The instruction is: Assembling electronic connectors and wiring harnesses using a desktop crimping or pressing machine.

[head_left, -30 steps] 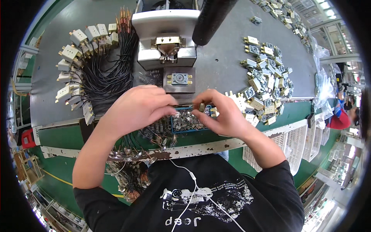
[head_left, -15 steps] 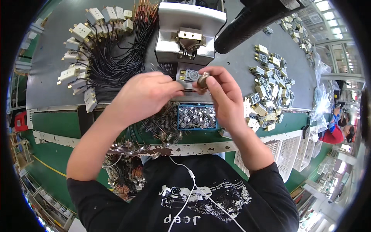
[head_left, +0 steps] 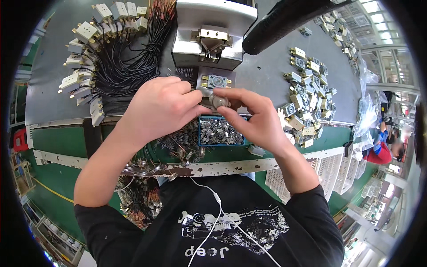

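Note:
Between the thumb and fingers of my right hand (head_left: 255,115) is a small round metal part (head_left: 219,102), its flat face turned up. My left hand (head_left: 167,104) is closed in a pinch just left of it; a thin wire-like tube runs between its fingertips and the round part, mostly hidden by the fingers. Right behind my fingertips, a switch body (head_left: 218,81) with a round grey centre and brass terminals sits on a small metal block. A blue tray (head_left: 221,145) full of small metal pieces is just in front of my hands.
A metal press-like fixture (head_left: 209,44) stands behind the block, with a thick black tube (head_left: 284,26) slanting over its right side. Black leads (head_left: 129,75) with white blocks spread at left. Finished-looking switch bodies (head_left: 307,98) are heaped at right. Springs (head_left: 182,133) lie beside the tray.
The round part has tilted to lie flatter and has come closer to my left fingertips. My right hand has shifted left and turned lower. The whole view has moved slightly.

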